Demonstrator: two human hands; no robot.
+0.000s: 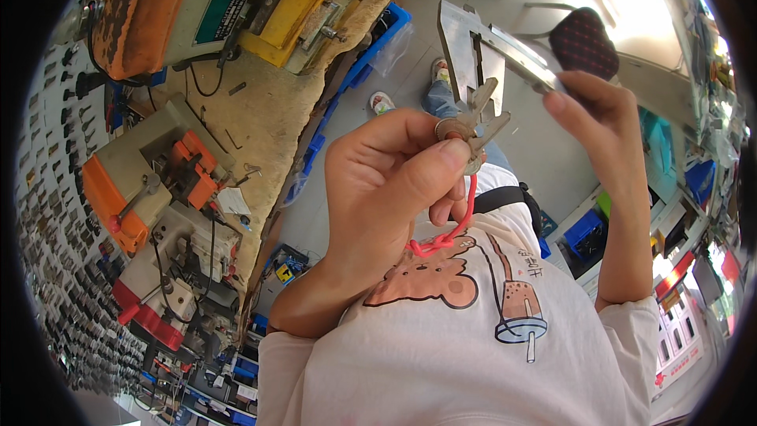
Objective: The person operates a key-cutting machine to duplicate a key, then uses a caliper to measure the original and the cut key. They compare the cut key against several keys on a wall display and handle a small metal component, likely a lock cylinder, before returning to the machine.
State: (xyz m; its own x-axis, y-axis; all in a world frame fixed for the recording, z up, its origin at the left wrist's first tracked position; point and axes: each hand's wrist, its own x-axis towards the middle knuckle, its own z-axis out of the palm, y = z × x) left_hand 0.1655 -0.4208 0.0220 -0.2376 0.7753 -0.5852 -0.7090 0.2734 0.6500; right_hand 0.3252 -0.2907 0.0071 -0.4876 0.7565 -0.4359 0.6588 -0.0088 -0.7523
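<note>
Left hand (386,189) pinching keys (477,114), fingers clamped on key heads, blades pointing up-right. Right hand (599,122) gripping metal caliper (481,51), its jaws sitting just above key tips, almost touching. Red cord (453,229) hanging below.

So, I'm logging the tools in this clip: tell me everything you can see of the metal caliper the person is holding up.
The caliper is a flat, silvery steel gauge with a long straight beam and broad pointed jaws, shiny and clean. It is held up in the air, tilted, its beam running down to the right hand, whose fingers pinch that end. Its jaws sit just above the keys pinched in the left hand, from which a red cord hangs. Whether the jaws touch a key is unclear.
</note>
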